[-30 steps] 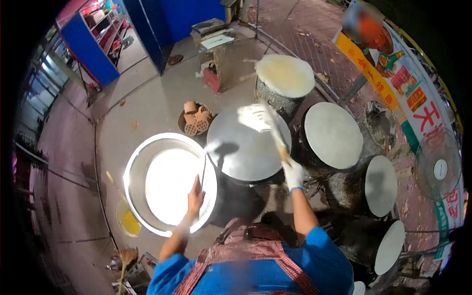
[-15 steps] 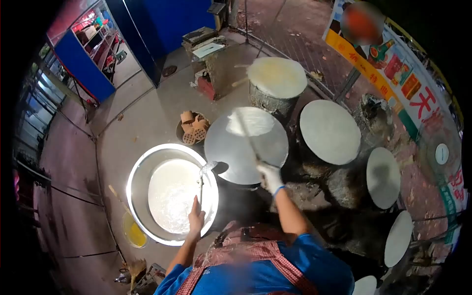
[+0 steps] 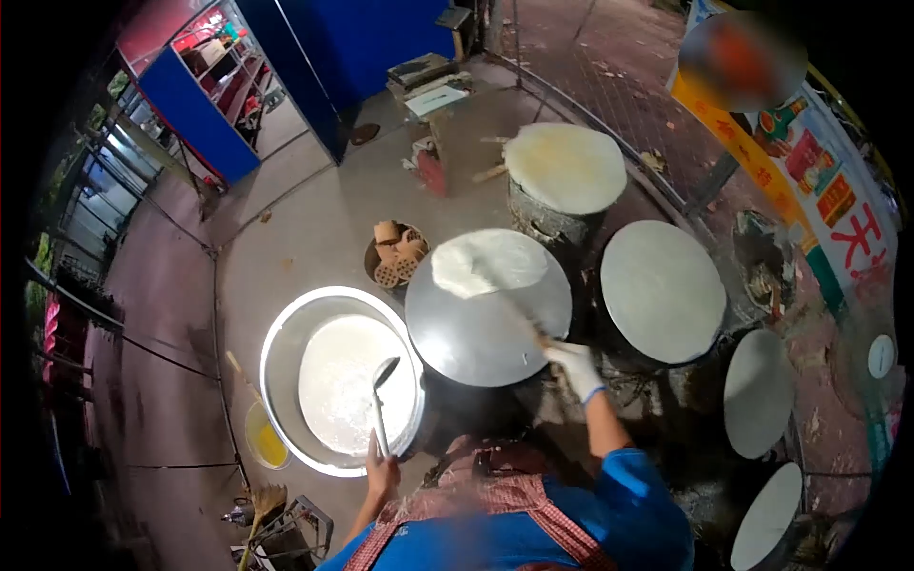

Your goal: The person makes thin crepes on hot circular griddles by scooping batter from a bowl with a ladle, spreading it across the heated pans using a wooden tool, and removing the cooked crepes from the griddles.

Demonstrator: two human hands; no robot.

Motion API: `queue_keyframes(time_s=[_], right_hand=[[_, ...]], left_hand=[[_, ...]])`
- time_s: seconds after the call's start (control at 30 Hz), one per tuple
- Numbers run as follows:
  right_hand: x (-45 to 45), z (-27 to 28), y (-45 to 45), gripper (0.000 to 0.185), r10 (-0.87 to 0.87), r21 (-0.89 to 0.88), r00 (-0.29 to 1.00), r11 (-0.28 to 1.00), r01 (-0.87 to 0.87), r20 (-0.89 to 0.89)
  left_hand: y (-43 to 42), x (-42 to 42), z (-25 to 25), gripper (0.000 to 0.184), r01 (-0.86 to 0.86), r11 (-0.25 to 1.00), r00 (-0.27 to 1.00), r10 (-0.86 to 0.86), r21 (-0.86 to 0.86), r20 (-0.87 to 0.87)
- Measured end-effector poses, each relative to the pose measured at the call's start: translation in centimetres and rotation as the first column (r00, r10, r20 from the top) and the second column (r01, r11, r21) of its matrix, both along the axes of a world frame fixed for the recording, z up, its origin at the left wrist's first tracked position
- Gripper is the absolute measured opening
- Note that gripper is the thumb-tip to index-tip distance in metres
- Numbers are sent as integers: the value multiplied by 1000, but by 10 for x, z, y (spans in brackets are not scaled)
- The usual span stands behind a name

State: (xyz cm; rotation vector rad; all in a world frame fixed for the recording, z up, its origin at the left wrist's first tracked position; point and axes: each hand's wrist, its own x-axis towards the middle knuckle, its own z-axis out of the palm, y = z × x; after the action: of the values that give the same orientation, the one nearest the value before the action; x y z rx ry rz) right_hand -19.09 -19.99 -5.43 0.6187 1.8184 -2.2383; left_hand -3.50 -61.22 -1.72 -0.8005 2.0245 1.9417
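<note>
My left hand is wrapped round the handle of a ladle, whose bowl is over the large metal pot. White batter fills the lower part of that pot. My right hand, in a white glove, grips the wooden handle of a batter spreader. Motion smears the spreader's far end, which reaches the pale batter on the far part of the round griddle. The near part of the griddle shows bare grey metal.
More round griddles carry pale sheets: one behind, one right, others nearer me. A container of perforated clay-coloured blocks stands behind the pot. At left sits a tub of yellow liquid. A banner hangs at right.
The ladle has swung from the griddle's edge back over the batter pot. On the griddle, the batter covers a wider patch, and the spreader has shifted with my right hand. The view has turned slightly.
</note>
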Motion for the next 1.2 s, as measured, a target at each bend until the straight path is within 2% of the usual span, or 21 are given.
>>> queue_keyframes(time_s=[0.03,0.07,0.17,0.27,0.33,0.37,0.4,0.47,0.53,0.6,0.67,0.7,0.73,0.8,0.87,0.9,1.0,1.07,1.1,1.13,1.2], right_hand=[[-7,26,15,28,-90,-13,977,995,95,191],[-17,33,19,22,-204,-113,971,969,218,128],[-25,33,-13,23,101,-4,985,995,-102,137],[-10,38,-17,23,209,-64,963,978,-201,171],[-17,12,24,22,174,12,981,984,-175,90],[-30,33,41,27,100,3,973,995,-103,206],[-46,37,45,29,-47,-128,988,990,66,148],[-69,34,37,27,76,2,983,997,-77,166],[-58,25,17,24,311,19,926,946,-323,212],[-42,-22,18,23,411,-17,896,910,-414,168],[-41,19,35,14,377,20,918,924,-383,124],[-55,51,47,15,382,85,892,907,-412,243],[-75,51,54,20,324,51,905,935,-350,275],[-116,21,52,23,208,15,966,977,-213,155],[-110,27,40,22,391,10,888,914,-405,242],[-109,30,36,21,473,8,836,869,-494,279],[-66,14,51,16,587,29,764,788,-615,268],[-72,51,62,15,542,34,806,825,-564,237],[-94,26,73,17,499,99,817,833,-544,289],[-116,17,75,18,455,5,879,888,-460,140],[-143,66,38,18,330,87,943,939,-332,33]], left_hand=[[-7,7,-6,70,-3,994,998,10,112,-63],[-8,12,-14,70,-73,990,997,75,121,-13],[2,15,-16,68,-224,966,971,211,128,112],[-2,19,-22,67,-300,932,948,266,205,175],[-8,28,-32,68,-358,914,932,339,189,127],[-18,35,-50,69,-358,922,933,348,149,89],[-21,43,-60,70,-359,927,933,354,107,65],[-7,39,-36,64,-412,898,909,394,155,136],[5,28,-16,59,-466,859,878,420,213,230],[11,29,-9,53,-483,858,858,424,174,291],[13,36,-10,58,-476,863,875,447,170,184],[13,39,-12,61,-489,858,870,465,157,167],[13,47,-12,63,-500,855,863,479,136,161],[16,57,-17,65,-517,848,851,495,118,175],[9,63,-28,63,-533,839,839,507,112,199],[9,64,-29,61,-564,804,823,529,188,208],[13,67,-33,62,-647,732,761,605,212,234],[8,78,-46,64,-610,769,790,573,193,218],[8,82,-47,64,-612,772,790,585,174,184],[10,87,-45,65,-611,778,791,590,147,165],[15,90,-45,64,-623,765,781,600,164,172]])
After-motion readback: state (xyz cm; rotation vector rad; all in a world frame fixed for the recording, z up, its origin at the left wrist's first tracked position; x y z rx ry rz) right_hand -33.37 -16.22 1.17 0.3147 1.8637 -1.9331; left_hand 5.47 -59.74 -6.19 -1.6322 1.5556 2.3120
